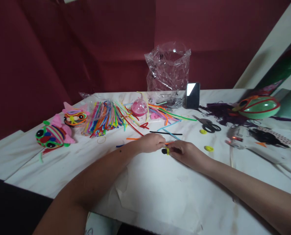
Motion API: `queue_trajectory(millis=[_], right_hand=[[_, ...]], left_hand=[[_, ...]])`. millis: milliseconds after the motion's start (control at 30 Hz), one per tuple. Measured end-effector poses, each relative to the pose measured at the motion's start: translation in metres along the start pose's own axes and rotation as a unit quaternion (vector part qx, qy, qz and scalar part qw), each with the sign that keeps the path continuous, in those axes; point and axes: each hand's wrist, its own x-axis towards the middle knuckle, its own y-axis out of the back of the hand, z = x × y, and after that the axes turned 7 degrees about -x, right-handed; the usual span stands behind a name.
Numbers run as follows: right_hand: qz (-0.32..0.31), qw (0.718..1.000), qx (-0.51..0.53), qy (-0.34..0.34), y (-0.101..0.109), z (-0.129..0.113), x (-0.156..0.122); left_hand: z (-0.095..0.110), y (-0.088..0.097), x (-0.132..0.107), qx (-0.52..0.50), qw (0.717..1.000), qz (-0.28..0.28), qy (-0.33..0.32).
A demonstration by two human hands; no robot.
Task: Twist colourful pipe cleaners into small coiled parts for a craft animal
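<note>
My left hand (pixel 152 143) and my right hand (pixel 186 153) meet above the white tabletop, fingertips pinched. Between them is a small black round piece (pixel 164 151) with a yellow pipe cleaner (pixel 168 151) bent along its edge. The right fingers grip the yellow-edged piece from the right, while the left fingers pinch the yellow strand above it. Fingertips hide part of the strand. Just behind the hands lie a black pipe cleaner (pixel 171 133) and light blue pipe cleaners (pixel 170 125). Two yellow coiled rings (pixel 208 148) (pixel 203 132) rest to the right.
Scissors (pixel 210 125) lie behind my right hand. A white tool with an orange glow (pixel 237 140), a green balloon-like ornament (pixel 260 107) and purple threads (pixel 219 112) are right. A phone (pixel 192 95) stands at the back. Leftward are bundled pipe cleaners (pixel 105 119) and colourful fish-like crafts (pixel 53 133).
</note>
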Motion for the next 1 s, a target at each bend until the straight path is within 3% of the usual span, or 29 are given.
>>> queue_trajectory(millis=[467, 700, 867, 1000], right_hand=[[-0.021, 0.999, -0.034, -0.035, 0.000, -0.005, 0.000], [-0.018, 0.999, -0.039, 0.003, -0.003, -0.004, 0.000], [-0.003, 0.999, -0.039, 0.036, -0.002, -0.003, -0.001], [-0.006, 0.999, -0.048, 0.025, 0.000, -0.002, 0.000]], left_hand=[[0.002, -0.003, 0.000, -0.047, 0.998, 0.039, 0.015], [0.003, -0.001, -0.002, -0.071, 0.996, 0.055, 0.017], [0.011, 0.016, -0.006, -0.049, 0.986, 0.130, 0.088], [0.017, 0.023, -0.011, -0.065, 0.986, 0.089, 0.125]])
